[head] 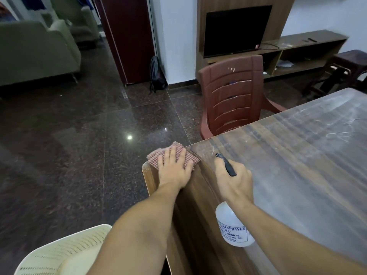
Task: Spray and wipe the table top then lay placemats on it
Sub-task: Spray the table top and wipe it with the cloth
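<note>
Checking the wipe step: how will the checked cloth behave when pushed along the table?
The cloth looks thin and floppy: it overhangs the table corner, so it may bunch or fold. Likely light; the flat left hand pressing it should let it slide on the glossy top.

I see a glossy wood-grain tabletop (297,165) with dull hazy smears, a checked woven cloth (154,156), a translucent white plastic spray bottle (230,225), a moulded brown plastic chair (234,96), a polished speckled stone floor (79,135)

Red-checked cloth (174,155) lies flat on the corner of the tabletop (297,155), overhanging the edge; translucent white spray bottle (232,227), black nozzle pointing away, tilts above the glossy, streaky wood-grain surface
</note>
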